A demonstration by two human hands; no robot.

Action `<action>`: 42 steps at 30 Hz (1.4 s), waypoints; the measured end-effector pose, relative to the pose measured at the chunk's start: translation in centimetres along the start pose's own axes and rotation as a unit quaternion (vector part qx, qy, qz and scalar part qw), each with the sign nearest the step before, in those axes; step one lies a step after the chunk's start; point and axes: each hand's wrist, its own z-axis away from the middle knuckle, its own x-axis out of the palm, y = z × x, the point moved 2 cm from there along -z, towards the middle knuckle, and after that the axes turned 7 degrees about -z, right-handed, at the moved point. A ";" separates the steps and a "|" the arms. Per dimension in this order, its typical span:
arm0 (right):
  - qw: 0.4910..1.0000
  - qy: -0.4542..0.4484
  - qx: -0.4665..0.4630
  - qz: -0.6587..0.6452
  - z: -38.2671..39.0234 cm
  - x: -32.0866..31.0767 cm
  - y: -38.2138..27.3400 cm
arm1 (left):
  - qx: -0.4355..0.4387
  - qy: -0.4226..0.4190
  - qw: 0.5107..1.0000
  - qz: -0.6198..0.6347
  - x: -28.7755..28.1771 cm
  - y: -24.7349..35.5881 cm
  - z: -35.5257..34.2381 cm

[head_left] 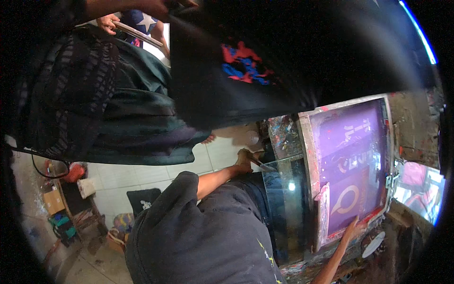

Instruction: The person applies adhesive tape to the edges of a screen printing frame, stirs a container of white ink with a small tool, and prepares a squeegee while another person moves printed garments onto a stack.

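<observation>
A screen-printing frame (pixel 309 156) with a purple mesh and pale lettering lies on the worktable to the right. My right hand (pixel 353 229) is at its near edge, thumb on the red-smeared rim and the other fingers curled over it. Left of the frame lies a sheet of glass (pixel 283 203) with a bright reflection. My left hand (pixel 244 161) is closed beside the glass's far left corner; what it grips is too dark to make out. Black cloth (pixel 246 102) with a red and blue print hangs across the top, hiding the frame's far side.
Another person's hand (pixel 109 22) holds a pole at the upper left, above dark green draped cloth (pixel 142 109). A paint-spattered board (pixel 283 137) adjoins the frame. A white oval thing (pixel 373 244) lies near my right hand. A cardboard box (pixel 54 202) stands far left.
</observation>
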 end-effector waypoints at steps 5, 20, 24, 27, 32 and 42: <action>0.997 -0.026 0.009 0.073 -2.2 0.4 1.6 | 0.011 -0.049 0.999 -0.010 3.1 1.6 1.1; 0.993 0.030 -0.019 -0.115 -1.2 -2.2 -1.5 | 0.047 -0.089 0.995 -0.022 3.0 2.1 2.9; 0.994 0.012 0.010 -0.111 -0.6 -2.2 -2.4 | 0.047 -0.081 0.995 -0.024 3.0 2.0 3.3; 0.990 0.015 0.012 -0.137 -0.7 -1.8 -2.3 | 0.047 -0.079 0.995 -0.026 2.8 2.4 3.5; 0.985 0.000 0.016 -0.174 -0.4 -2.6 -2.5 | 0.046 -0.081 0.995 -0.028 3.1 3.2 3.8; 0.984 0.029 -0.013 -0.176 0.2 -2.8 -1.9 | 0.041 -0.087 0.995 -0.034 3.7 3.7 3.7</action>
